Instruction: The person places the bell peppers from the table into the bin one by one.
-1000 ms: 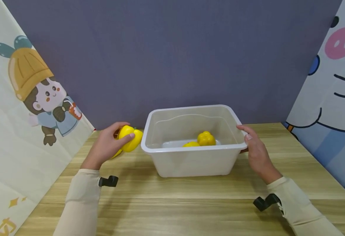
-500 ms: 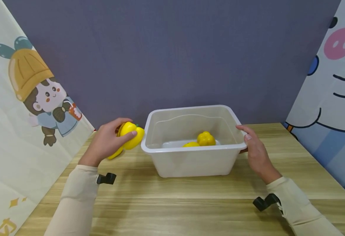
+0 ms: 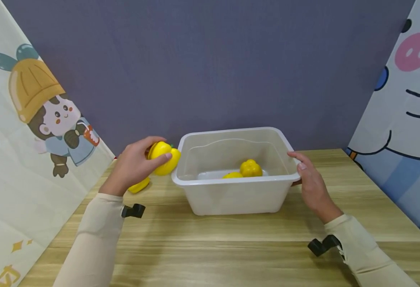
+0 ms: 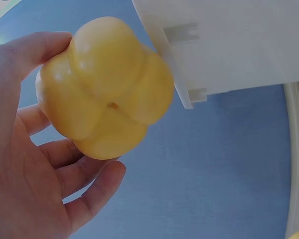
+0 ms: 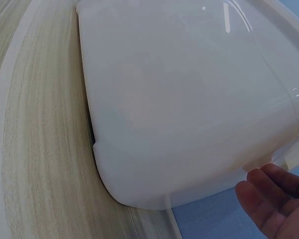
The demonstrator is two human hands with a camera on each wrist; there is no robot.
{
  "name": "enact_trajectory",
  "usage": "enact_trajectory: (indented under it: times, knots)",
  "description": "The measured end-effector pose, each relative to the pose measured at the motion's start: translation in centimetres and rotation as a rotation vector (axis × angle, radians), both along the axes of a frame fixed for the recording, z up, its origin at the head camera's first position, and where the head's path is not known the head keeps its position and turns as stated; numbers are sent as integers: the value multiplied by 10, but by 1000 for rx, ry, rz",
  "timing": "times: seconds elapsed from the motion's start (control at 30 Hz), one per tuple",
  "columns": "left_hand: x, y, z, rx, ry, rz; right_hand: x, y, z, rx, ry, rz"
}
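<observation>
My left hand holds a yellow bell pepper just beside the left rim of a white plastic bin. Thumb and fingers curl round it, and the left wrist view shows the lobed bottom of the pepper close to the bin's edge. On the bin's right rim rests my right hand, thumb on top and fingers at the outer side. Inside lie a yellow bell pepper and a second yellow item, mostly hidden by the front wall.
Another yellow item lies on the wooden table below my left hand, partly covered by it. A grey-blue partition stands behind the bin. Printed cloth panels flank the table.
My left hand has lifted the bell pepper slightly and carried it right, closer to the bin rim. The yellow item beneath shows more clearly. My right hand and the bin stay put.
</observation>
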State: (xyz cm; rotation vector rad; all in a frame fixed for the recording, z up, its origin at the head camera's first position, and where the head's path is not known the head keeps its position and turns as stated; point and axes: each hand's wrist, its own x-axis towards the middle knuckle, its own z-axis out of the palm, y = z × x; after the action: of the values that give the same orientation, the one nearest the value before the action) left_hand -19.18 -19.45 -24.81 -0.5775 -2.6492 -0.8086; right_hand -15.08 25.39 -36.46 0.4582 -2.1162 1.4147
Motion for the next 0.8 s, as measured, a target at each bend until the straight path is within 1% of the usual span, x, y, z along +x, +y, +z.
enact_trajectory:
  times: [0.17,0.3,0.53,0.8]
  knots:
    - [-2,4,4,29,-26,-18,1,-1,2,-3,2,2]
    - [-2,7,8,36,-54,-30,2,-1,2,-11,2,6]
    - [-4,16,15,37,-53,-66,3,-1,3,-8,-7,-1]
    - [-5,25,20,34,-59,-93,2,-1,4,-11,-16,17]
